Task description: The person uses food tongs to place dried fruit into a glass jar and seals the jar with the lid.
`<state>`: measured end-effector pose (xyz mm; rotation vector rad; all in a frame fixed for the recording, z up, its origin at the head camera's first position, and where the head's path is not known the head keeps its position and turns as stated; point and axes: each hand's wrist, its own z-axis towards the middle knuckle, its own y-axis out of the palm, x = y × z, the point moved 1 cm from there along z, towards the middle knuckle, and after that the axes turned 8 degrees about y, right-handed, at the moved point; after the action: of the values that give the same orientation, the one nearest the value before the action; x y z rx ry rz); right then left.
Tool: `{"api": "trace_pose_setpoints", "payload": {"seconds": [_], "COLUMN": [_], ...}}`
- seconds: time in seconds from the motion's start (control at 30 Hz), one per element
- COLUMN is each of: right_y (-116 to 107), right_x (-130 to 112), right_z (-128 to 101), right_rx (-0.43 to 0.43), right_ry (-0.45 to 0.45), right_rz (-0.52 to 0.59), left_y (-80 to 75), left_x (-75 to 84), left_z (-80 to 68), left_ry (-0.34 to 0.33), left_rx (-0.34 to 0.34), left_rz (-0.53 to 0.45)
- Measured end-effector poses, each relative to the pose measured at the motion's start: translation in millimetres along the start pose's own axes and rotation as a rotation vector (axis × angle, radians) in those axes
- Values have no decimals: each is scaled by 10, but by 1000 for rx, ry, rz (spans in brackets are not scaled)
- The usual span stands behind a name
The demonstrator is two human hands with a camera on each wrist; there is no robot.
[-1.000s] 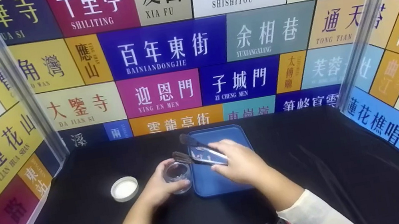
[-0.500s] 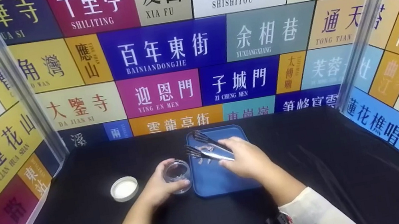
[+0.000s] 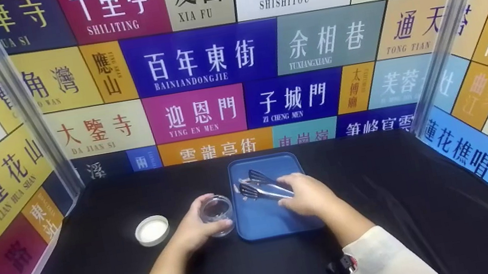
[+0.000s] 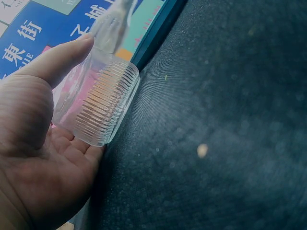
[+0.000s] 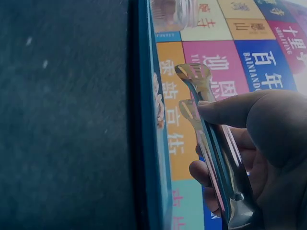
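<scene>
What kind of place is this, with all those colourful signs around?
Probably a staged recording booth, not a kitchen: printed sign panels wall in a black-clothed table, where just a blue tray, clear jar and tongs are laid out.

There are one clear jar [image 3: 216,209], one white lid [image 3: 152,230], one blue tray [image 3: 272,221], one pair of metal tongs [image 3: 265,188] and two hands.
</scene>
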<state>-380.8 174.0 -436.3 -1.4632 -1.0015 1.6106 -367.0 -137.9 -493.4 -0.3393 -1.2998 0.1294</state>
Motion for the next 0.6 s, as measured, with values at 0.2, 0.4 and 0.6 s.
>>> {"api": "trace_pose_setpoints", "payload": {"seconds": [0.2,0.4,0.6], "right_y": [45,76,84], "right_x": [81,130,152], "right_z": [29,44,64], "right_rx": [-34,-60,-51], "right_ry": [35,64,62], "right_rz": [-10,-12,-15], "left_y": [3,0,-2], "left_x": [-8,-8,-2], "left_z": [9,6,3], "left_ry": [1,-6,-1], "left_rx": [-3,-1,-4], "left_rz": [-8,1,-2]}}
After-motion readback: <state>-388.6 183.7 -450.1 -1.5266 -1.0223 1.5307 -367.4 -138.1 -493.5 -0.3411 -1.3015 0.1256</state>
